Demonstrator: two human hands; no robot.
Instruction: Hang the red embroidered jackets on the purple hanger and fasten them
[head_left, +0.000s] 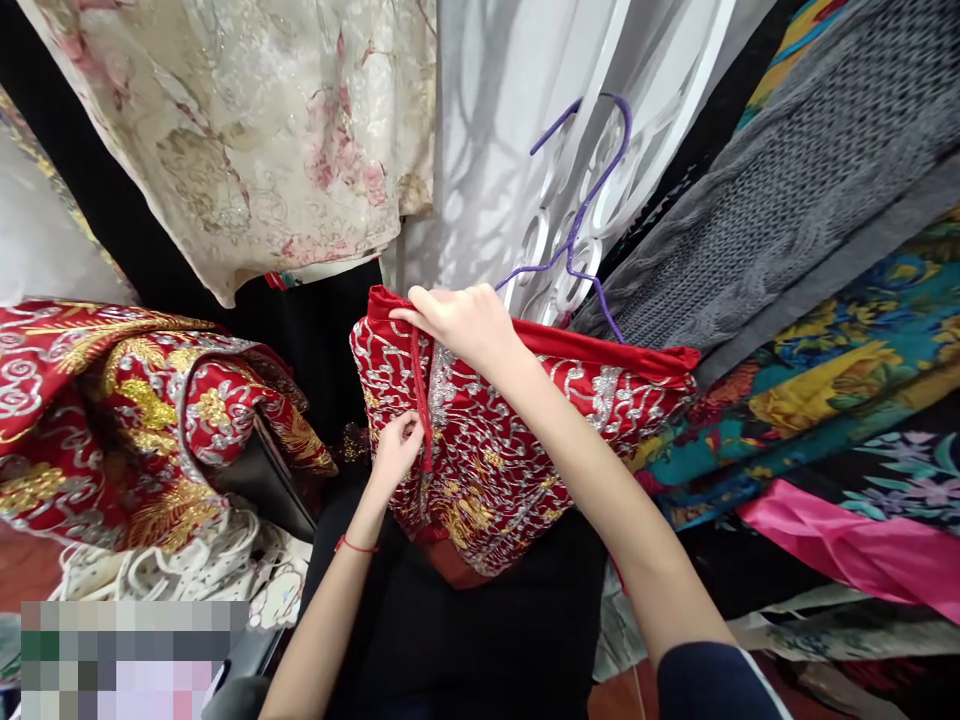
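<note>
A red skirt-like garment with silver and gold embroidery hangs in front of me, its plain red waistband along the top. A purple wire hanger rises behind the band, its lower part hidden by the cloth. My right hand grips the waistband near its left end, fingers closed over the edge. Below it, my left hand pinches a thin red cord that dangles from the band. A red string bracelet circles my left wrist.
Another red embroidered garment is draped at left, above white straps. A cream floral cloth hangs overhead. At right hang a grey knit, teal floral fabric and a pink cloth. White scrollwork stands behind the hanger.
</note>
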